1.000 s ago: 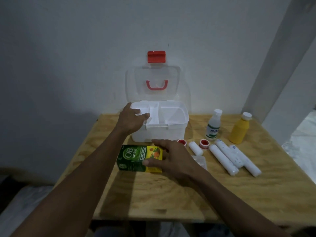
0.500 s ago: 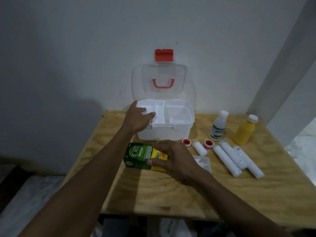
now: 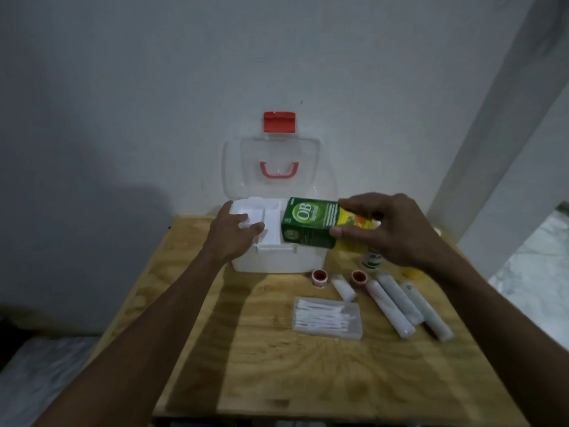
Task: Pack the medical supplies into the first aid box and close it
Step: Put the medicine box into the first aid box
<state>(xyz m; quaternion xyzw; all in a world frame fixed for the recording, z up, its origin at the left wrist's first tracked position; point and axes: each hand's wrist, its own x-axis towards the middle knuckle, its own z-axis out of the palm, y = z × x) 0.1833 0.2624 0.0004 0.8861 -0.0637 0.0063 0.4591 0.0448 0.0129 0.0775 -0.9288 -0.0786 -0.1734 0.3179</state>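
The white first aid box [image 3: 271, 261] stands at the back of the wooden table [image 3: 277, 365], its clear lid [image 3: 243, 167] with red handle and red latch [image 3: 279, 121] upright against the wall. My left hand [image 3: 235, 234] grips the box's left rim and inner tray. My right hand [image 3: 388, 229] holds a green and yellow medicine carton [image 3: 311, 223] in the air over the right side of the open box. On the table lie a clear pack of cotton swabs [image 3: 328, 317], three long white bandage rolls [image 3: 406, 306], a short roll [image 3: 343, 288] and two red-cored tape rolls [image 3: 319, 277].
A white bottle [image 3: 371, 260] and a yellow bottle [image 3: 412, 272] stand behind my right hand, mostly hidden. The wall is directly behind the box. A white pillar [image 3: 492, 118] rises at the right. The table's near half is bare wood.
My right hand has lifted the carton off the table and carried it up and to the right, over the box. The swab pack it covered now shows. My left hand stays on the box.
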